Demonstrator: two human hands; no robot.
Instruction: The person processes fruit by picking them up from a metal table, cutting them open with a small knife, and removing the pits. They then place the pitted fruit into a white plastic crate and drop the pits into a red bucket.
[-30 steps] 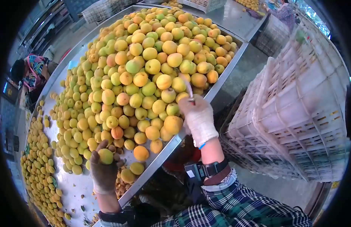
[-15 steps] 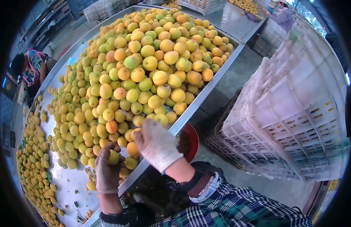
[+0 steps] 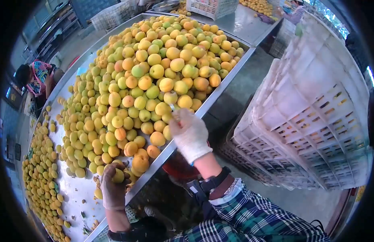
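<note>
The apricot (image 3: 118, 176) sits low and left of centre in the frame, a yellow-green one held in the left hand (image 3: 113, 188). That hand wears a dark glove and its grip is wrapped around the fruit from below, just above the near edge of the metal counter (image 3: 76, 192).

The right hand (image 3: 189, 134), in a white knit glove, is up near the middle of the frame over the counter's rim. Its grip is curled into a fist around a small blade (image 3: 173, 107) – only a thin pale tip pokes out the top, so I can't make out much more of it.

Behind both hands is a huge heap of apricots (image 3: 154, 72), yellow, orange and green, piled across the counter toward the top of the frame. A red bowl (image 3: 177, 167) peeks out under the rim, below the right wrist. White plastic crates (image 3: 315, 113) are stacked on the right – and another person (image 3: 36, 78) bends over at the upper left.
</note>
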